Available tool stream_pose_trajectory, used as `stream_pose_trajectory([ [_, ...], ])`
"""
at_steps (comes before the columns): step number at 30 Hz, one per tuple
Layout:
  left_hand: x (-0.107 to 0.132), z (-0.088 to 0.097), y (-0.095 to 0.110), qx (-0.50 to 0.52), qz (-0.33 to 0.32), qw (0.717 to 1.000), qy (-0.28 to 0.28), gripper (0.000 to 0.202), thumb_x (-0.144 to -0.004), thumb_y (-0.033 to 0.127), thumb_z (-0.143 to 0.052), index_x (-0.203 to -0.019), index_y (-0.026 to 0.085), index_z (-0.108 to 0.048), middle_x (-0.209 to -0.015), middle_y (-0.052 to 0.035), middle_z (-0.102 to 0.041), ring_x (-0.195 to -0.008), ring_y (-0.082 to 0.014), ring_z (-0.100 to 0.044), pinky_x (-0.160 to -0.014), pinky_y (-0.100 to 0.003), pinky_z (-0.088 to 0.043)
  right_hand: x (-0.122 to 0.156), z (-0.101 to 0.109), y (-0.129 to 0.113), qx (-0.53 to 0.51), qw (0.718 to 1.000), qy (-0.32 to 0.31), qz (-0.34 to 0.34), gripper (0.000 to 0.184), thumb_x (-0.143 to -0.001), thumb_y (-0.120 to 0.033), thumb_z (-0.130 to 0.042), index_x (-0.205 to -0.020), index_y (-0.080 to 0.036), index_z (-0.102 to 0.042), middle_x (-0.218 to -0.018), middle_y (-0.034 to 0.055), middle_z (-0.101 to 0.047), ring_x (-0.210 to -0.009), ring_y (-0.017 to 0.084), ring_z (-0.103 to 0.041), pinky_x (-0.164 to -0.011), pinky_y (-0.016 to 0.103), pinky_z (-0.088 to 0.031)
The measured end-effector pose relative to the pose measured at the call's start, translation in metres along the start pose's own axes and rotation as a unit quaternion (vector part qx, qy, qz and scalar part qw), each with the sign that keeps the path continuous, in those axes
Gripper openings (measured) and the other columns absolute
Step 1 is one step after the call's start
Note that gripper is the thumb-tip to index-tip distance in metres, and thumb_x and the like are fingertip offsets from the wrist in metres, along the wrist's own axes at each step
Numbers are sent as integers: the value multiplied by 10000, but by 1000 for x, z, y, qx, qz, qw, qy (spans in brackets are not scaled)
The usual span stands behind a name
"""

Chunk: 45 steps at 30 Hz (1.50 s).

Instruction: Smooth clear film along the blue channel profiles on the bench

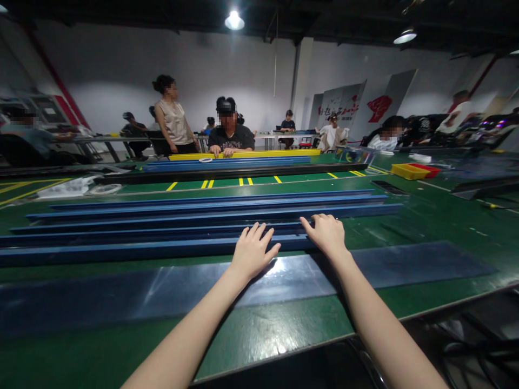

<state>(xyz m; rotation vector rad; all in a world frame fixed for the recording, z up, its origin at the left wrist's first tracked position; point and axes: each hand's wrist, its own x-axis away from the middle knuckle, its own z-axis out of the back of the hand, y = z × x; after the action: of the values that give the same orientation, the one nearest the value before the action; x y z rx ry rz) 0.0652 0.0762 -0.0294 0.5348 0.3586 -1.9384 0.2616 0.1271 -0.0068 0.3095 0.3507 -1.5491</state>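
Observation:
Several long blue rails lie side by side across the green table. My left hand rests flat on the nearest rail, fingers spread. Just to its right, my right hand lies on the same rail's end with its fingers curled over the far edge. A flat dark blue strip lies on the table in front of the rails, under my wrists.
Across the table a seated person handles yellow and blue rails. Another person stands behind. A yellow tray and a red tray sit at the far right. More people sit at tables in the background.

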Motion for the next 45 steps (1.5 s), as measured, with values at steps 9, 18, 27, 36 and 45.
stream_pose_trajectory([
  [9,-5,8,-1,-34,86,996,2,361,-877,414,-347,-972,172,-598,-1082,-77,-600,-1052,-242,-506,-889,-405,-387,1,4,-6,-9,1000,0,15,482,-883,-459,-250,-851,-184,-645,-836,93,-666,-807,211,-591,-629,283,-354],
  [18,-3,5,-8,-65,87,993,44,314,-864,355,-391,-990,155,-597,-1080,-106,-600,-1054,-262,-500,-944,-456,-309,11,7,-23,-69,976,14,205,403,-889,-401,-294,-879,-199,-642,-914,60,-673,-862,164,-593,-701,243,-383],
  [27,-2,3,-5,-20,-61,997,45,310,-868,384,-404,-1049,211,-586,-1104,-64,-599,-1030,-213,-515,-836,-359,-378,11,2,-24,-147,952,26,268,374,-901,-343,-299,-947,-182,-634,-1034,56,-644,-976,145,-549,-827,236,-361],
  [36,-5,14,-12,-93,56,992,63,358,-873,368,-382,-717,155,-624,-812,-75,-637,-812,-210,-556,-699,-334,-370,4,7,-14,-43,989,88,107,463,-912,-336,-242,-714,-179,-630,-762,58,-661,-737,152,-570,-628,256,-308],
  [45,-3,9,-8,-55,-15,996,67,288,-866,339,-404,-992,162,-593,-1007,-78,-615,-918,-203,-538,-763,-325,-385,9,7,-19,-34,987,69,140,475,-915,-355,-233,-715,-189,-630,-727,42,-659,-717,147,-568,-590,253,-289],
])
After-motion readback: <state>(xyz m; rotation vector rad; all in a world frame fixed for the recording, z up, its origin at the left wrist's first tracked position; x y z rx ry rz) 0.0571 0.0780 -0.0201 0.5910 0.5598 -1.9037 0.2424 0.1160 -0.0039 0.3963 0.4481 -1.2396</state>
